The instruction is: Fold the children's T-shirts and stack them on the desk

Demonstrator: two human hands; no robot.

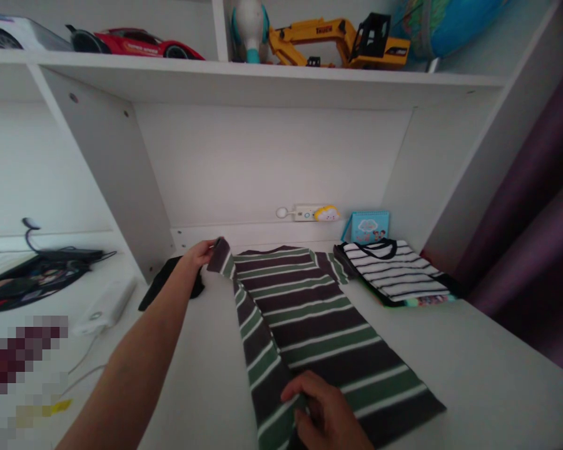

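A striped T-shirt (304, 294) in green, dark grey and white lies spread on the white desk, its hem toward me. At the far left my left hand (201, 253) pinches the end of one sleeve and lifts it a little. My right hand (326, 409) is closed on the shirt's near left edge by the hem, and the fabric there is raised and partly turned over. The other sleeve lies flat at the back right, close to a folded black-and-white striped garment (394, 269).
Behind my left forearm lies a black cloth (169, 284). A blue desk calendar (368, 226) and a power strip (307, 213) stand at the back. Overhead, a shelf (281, 75) carries a toy excavator (342, 40) and a red toy car (138, 42). A purple curtain (530, 250) hangs right.
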